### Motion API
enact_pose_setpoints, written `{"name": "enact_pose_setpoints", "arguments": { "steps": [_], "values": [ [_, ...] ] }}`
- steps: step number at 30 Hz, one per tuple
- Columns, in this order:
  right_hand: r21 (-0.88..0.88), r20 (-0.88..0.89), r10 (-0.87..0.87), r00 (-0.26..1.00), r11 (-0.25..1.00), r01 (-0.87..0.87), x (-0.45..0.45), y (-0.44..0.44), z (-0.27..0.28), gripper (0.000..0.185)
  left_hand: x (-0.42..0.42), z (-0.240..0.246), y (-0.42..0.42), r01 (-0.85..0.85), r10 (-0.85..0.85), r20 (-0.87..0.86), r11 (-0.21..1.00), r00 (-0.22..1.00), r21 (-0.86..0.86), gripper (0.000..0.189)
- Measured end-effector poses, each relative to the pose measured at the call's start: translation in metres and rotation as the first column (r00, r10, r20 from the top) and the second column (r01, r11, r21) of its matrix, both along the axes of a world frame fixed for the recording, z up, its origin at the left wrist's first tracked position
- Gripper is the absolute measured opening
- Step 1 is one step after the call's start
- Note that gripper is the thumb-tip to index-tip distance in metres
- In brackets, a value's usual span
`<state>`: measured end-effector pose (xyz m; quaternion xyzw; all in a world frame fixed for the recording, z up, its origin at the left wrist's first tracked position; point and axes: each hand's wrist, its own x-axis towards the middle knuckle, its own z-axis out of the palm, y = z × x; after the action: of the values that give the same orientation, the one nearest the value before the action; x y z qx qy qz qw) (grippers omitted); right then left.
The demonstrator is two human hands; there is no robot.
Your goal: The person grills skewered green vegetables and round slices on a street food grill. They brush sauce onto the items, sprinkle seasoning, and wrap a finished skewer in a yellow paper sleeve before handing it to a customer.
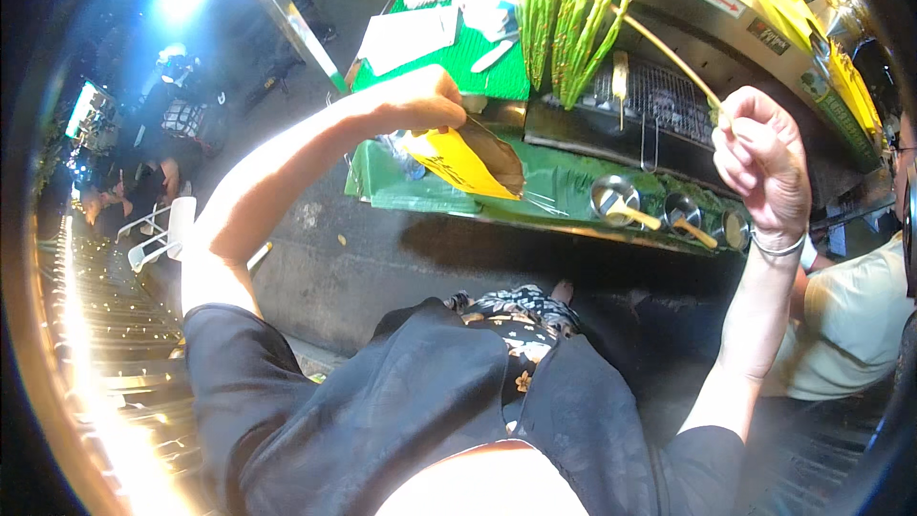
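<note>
My left hand [430, 102] grips the upper edge of a yellow paper bag [458, 161] that bears writing. The bag's brown inner side faces right and its mouth gapes. In my right hand [763, 150] is the end of a thin wooden skewer [670, 46], pinched between thumb and fingers. The skewer slants up and left to a row of long green bean pods [566, 29], flecked with red, which hang side by side above the grill's left end. How the skewer passes through the pods is hard to make out.
A wire-mesh grill [670, 100] bears one skewered piece of food [620, 75]. Metal bowls with brushes [615, 201] line the front edge of the green-covered counter [430, 186]. A white board [408, 39] lies on a green mat. Another person [852, 322] is close at right; a white chair [172, 229] stands left.
</note>
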<state>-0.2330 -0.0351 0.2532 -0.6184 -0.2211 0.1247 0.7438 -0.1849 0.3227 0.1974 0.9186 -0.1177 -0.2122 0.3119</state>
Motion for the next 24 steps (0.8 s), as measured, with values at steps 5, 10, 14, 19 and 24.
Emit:
{"name": "enact_pose_setpoints", "arguments": {
  "steps": [5, 10, 14, 19, 24],
  "values": [
    [-0.036, -0.112, 0.036, 0.993, 0.999, -0.041, -0.003, 0.031, -0.03, 0.017, -0.015, -0.03, 0.044, -0.008, 0.005, -0.057, 0.998, 0.998, -0.059, 0.027],
    [0.017, -0.129, 0.117, 0.985, 0.993, -0.116, -0.001, 0.045, -0.044, 0.018, -0.029, -0.032, 0.062, -0.099, 0.087, -0.095, 0.986, 0.992, -0.136, 0.033],
    [0.106, -0.15, 0.215, 0.965, 0.974, -0.2, 0.005, 0.055, -0.055, 0.017, -0.04, -0.036, 0.065, -0.165, 0.156, -0.055, 0.947, 0.986, -0.276, 0.022],
    [0.174, -0.167, 0.293, 0.942, 0.949, -0.264, 0.008, 0.067, -0.072, 0.014, -0.04, -0.041, 0.076, -0.16, 0.138, -0.091, 0.932, 0.986, -0.324, 0.018],
    [0.193, -0.195, 0.292, 0.936, 0.947, -0.256, 0.006, 0.076, -0.091, 0.013, -0.05, -0.035, 0.086, -0.272, 0.221, -0.169, 0.875, 0.96, -0.401, 0.02]
  ]
}}
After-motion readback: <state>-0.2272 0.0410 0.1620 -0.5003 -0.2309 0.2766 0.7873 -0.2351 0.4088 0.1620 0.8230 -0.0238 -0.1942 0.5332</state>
